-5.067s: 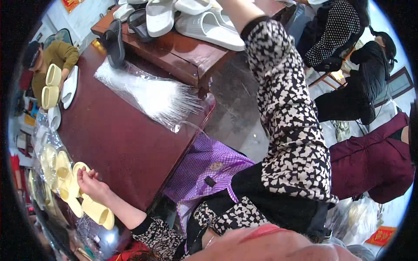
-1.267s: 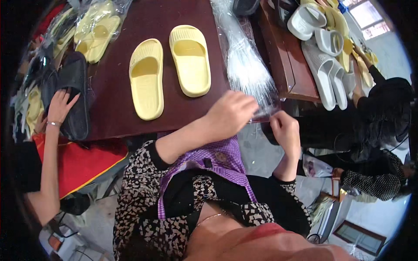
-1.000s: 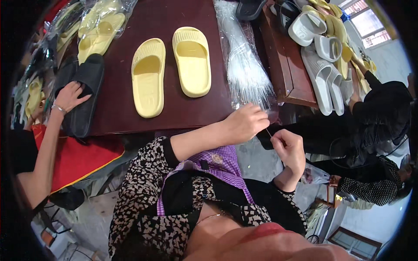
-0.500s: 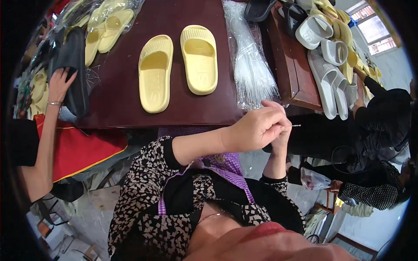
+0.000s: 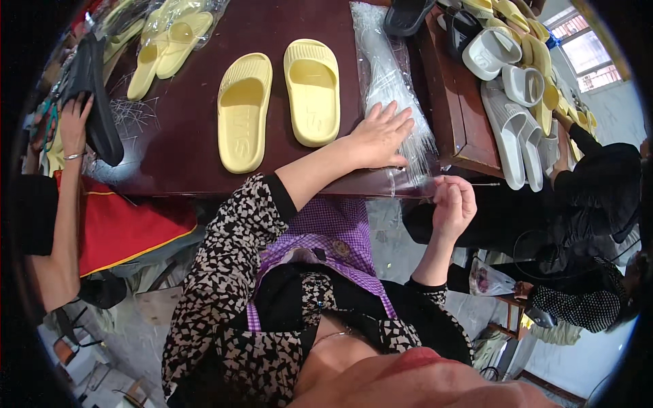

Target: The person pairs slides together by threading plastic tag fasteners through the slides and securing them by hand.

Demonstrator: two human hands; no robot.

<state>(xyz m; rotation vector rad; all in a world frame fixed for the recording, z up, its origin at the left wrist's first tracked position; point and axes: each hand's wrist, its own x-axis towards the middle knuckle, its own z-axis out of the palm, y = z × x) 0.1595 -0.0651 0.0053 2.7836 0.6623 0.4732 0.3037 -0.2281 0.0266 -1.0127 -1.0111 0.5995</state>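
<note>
My left hand (image 5: 382,137) lies with fingers spread over a clear plastic bag (image 5: 373,41) of thin white strands (image 5: 398,81), at the right of the dark red table. Just past the table's near edge, my right hand (image 5: 454,207) is closed in a pinch. From its fingertips a thin pale strand (image 5: 484,184) sticks out to the right. A pair of yellow slide slippers stands side by side on the table: the left slipper (image 5: 243,139) and the right slipper (image 5: 313,112), toes away from me. Neither of my hands touches them.
At the left, another person's hand (image 5: 73,126) holds a black slipper (image 5: 102,122), near loose strands (image 5: 136,112). Bagged yellow slippers (image 5: 182,44) lie at the back left. White slippers (image 5: 491,51) and grey slippers (image 5: 509,129) crowd a wooden tray (image 5: 445,102) on the right.
My hands have parted. The left moved left and away onto the bag, its fingers spreading; the right stays pinched on the strand, slightly lower. The other person's black slipper shifted and tilted.
</note>
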